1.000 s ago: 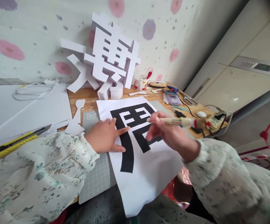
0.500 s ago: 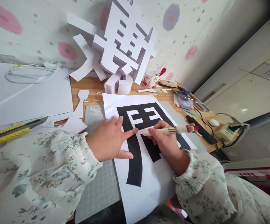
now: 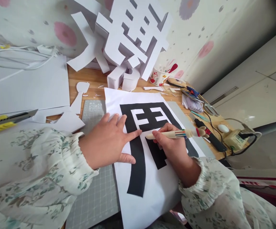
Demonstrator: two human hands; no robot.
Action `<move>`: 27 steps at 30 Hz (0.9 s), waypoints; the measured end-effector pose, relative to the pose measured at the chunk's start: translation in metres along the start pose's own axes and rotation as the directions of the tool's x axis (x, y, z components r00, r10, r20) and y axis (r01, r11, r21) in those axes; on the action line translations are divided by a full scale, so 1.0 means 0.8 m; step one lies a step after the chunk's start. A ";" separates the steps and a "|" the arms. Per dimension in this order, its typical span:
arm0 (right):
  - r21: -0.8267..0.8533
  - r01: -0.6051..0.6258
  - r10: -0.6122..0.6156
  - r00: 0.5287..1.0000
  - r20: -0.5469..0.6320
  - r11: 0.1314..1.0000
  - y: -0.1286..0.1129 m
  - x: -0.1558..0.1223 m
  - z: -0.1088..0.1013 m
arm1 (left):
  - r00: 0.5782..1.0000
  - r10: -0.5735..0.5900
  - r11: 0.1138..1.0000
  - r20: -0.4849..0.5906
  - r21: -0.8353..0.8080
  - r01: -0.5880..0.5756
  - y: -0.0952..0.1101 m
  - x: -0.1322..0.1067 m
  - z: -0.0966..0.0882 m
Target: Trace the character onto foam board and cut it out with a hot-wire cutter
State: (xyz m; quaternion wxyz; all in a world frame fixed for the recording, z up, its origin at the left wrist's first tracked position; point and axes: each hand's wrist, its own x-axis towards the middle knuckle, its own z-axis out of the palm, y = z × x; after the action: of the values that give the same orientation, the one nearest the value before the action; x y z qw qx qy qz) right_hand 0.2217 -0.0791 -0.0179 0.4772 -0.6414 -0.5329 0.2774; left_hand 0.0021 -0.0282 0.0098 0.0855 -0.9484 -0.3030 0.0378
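Observation:
A black paper cutout of a character [image 3: 138, 171] lies on a large white sheet [image 3: 149, 203], which rests on a grey cutting mat [image 3: 95, 197]. With fingers spread, my left hand [image 3: 109, 140] presses down on the cutout's left stroke and the sheet beside it. My right hand [image 3: 173, 146] grips a cream multicolour pen [image 3: 168, 134] with a small figure on its end. The pen's tip points left at the white gap in the middle of the cutout, close to my left index finger. Whether the tip touches the paper is hard to tell.
Behind the sheet stands a large white three-dimensional paper character [image 3: 128, 41]. A paper cup [image 3: 160, 76] is beside it. To the left are a yellow utility knife [image 3: 6, 122], white boards [image 3: 25, 86] and paper offcuts. Scissors [image 3: 210, 108], a black-handled tool [image 3: 210, 135] and a power socket [image 3: 235, 140] sit right.
The camera view has shifted slightly, so the background sits differently. Both hands keep nearly the same places on the cutout, and the pen remains in my right hand.

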 end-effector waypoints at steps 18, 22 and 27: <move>-0.099 0.032 -0.030 0.999 0.019 0.995 -0.008 -0.002 0.000 | 0.977 0.199 0.960 -0.083 -0.183 -0.211 -0.005 0.006 0.011; -0.102 0.022 -0.019 0.999 0.033 0.995 -0.010 -0.003 -0.001 | 0.977 0.190 0.966 -0.094 -0.160 -0.203 -0.001 0.003 0.006; -0.083 0.020 -0.016 0.999 0.051 0.996 -0.010 -0.005 -0.004 | 0.971 0.197 0.967 -0.138 -0.134 -0.215 -0.001 0.002 0.005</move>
State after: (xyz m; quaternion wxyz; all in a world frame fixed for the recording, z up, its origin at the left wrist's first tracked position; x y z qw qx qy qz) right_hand 0.2199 -0.0842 -0.0101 0.4390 -0.6488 -0.5616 0.2664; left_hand 0.0027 -0.0262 0.0061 0.0293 -0.9790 -0.1988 -0.0348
